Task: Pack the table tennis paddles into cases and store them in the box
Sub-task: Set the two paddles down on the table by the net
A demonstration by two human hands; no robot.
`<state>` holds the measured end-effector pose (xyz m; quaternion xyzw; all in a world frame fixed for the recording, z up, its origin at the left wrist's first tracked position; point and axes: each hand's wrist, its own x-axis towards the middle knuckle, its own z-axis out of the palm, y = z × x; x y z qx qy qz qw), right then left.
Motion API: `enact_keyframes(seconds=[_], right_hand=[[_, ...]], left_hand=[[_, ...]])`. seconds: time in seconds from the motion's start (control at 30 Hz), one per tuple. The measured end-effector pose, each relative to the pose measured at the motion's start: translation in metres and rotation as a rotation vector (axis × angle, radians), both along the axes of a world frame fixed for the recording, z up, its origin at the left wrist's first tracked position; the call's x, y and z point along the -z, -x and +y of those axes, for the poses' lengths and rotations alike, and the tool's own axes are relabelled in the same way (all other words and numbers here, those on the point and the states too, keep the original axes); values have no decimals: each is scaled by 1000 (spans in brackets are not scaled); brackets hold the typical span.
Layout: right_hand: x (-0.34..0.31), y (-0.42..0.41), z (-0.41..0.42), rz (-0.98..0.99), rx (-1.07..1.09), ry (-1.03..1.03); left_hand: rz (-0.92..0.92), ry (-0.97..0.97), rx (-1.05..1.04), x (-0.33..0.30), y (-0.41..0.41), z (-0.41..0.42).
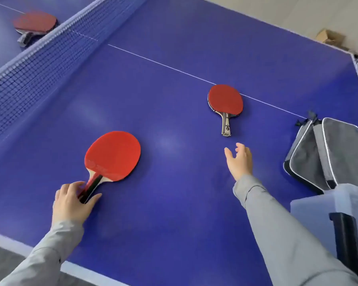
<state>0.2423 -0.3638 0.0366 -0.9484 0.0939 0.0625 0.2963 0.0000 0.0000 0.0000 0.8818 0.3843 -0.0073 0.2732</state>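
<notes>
A bright red paddle (113, 154) lies flat on the blue table, handle toward me. My left hand (72, 201) grips that handle between fingers and thumb. A darker red paddle (225, 101) lies farther off, its handle pointing at my right hand (239, 162), which hovers just short of it with fingers spread and holds nothing. A grey paddle case (327, 153) lies open at the right edge. The translucent box (310, 211) stands at the lower right with a dark case upright inside. A third red paddle (35, 22) rests beyond the net.
The net (41, 58) crosses the upper left. A white centre line (174, 68) runs across the blue table (174, 203). The table's near edge lies at the bottom left. A cardboard box (330, 38) sits on the floor past the far right corner.
</notes>
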Motion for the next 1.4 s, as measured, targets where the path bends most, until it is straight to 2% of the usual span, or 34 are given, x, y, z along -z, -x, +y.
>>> enact_keyframes(seconds=[0.3,0.5,0.67,0.8,0.93,1.1,1.4], right_hand=[[37,-81,20,-54,107,125],[45,-119,41,-95,166,166],[46,-131,47,-47,198,120],[39,-127,56,-41,230,5],[28,-98,68,-69,269,-137],[22,-10,80,-80,333,-312],[9,163,100,-52,449,-411]], left_hand=[[-62,32,-4,10,-7,11],[-111,359,-182,2,-11,17],[-151,473,-170,-1,-15,16],[-204,481,-214,-2,-15,15],[-237,478,-235,-7,-16,9],[-289,483,-258,-10,-14,-9],[-244,597,-271,-7,-4,-45]])
